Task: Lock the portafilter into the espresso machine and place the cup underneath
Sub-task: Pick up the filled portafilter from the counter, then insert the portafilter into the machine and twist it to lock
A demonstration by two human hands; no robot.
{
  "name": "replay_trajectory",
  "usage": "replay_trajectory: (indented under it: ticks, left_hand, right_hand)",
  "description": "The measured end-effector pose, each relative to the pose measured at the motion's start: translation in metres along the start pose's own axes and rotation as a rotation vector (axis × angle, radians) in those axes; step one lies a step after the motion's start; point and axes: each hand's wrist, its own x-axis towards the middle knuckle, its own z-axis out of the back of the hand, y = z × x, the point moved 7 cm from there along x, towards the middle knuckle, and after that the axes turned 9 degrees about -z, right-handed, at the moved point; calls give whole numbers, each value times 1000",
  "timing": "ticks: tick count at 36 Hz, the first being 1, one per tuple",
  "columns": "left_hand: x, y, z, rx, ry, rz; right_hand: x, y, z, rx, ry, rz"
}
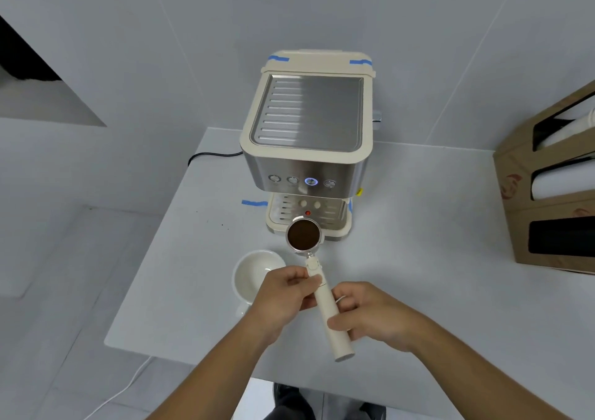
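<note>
Both hands are closed on the portafilter (322, 286) handle: left hand (283, 297) near the basket, right hand (370, 313) lower. Basket is held level, just before the machine (307, 149). Cup (254, 274) sits at 7 o'clock of it. Grounds should be kept level while raised under the group head, then twisted.

cardboard box (547, 194) w/ white rolls at table (418, 258) right; black cord (209, 155) left rear

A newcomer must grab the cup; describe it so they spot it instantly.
Start at the espresso machine on the white table. Just in front of its drip tray, slightly left, sits the cup, partly behind the left hand. It is the only round, white, empty vessel there.
</note>
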Motion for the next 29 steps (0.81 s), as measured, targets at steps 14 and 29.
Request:
replay_trajectory:
  ticks: [14, 29]
  left_hand:
    - [-1, -21, 17, 345, 120, -92]
    - [-15, -109, 54, 507, 38, -481]
  right_hand:
    - [5, 4, -15, 195, 39, 60]
    - [12, 13, -20, 256, 7, 61]
